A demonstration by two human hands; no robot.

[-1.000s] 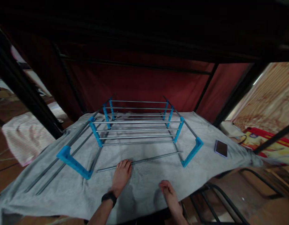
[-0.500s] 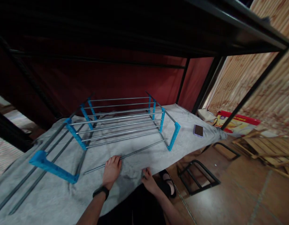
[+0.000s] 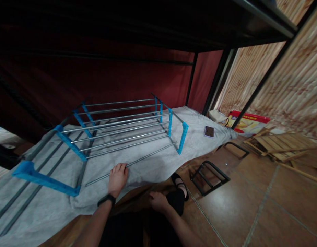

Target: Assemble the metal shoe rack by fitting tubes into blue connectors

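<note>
Resting flat, fingers loosely spread, on the loose grey metal rod [image 3: 131,163] lying on the grey cloth [image 3: 158,161], the left hand [image 3: 117,178] grips nothing, the right hand [image 3: 157,201] hangs half-curled and empty, and the blue-jointed steel-rod rack [image 3: 117,132] looks partly built.

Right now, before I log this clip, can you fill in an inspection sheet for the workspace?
Surface: grey cloth spread over a low platform, rumpled at the near edge.
Job's things: loose metal rod lying on the cloth; blue-and-grey rack frame behind it.
Clutter: phone on the cloth; red box, wooden slats and black metal frame on the floor.
Grips: left hand flat on the cloth, fingertips at the rod; right hand off the cloth, empty.
Cables: nothing seen.
Surroundings: tiled floor, red curtain, dark bunk frame overhead.
</note>
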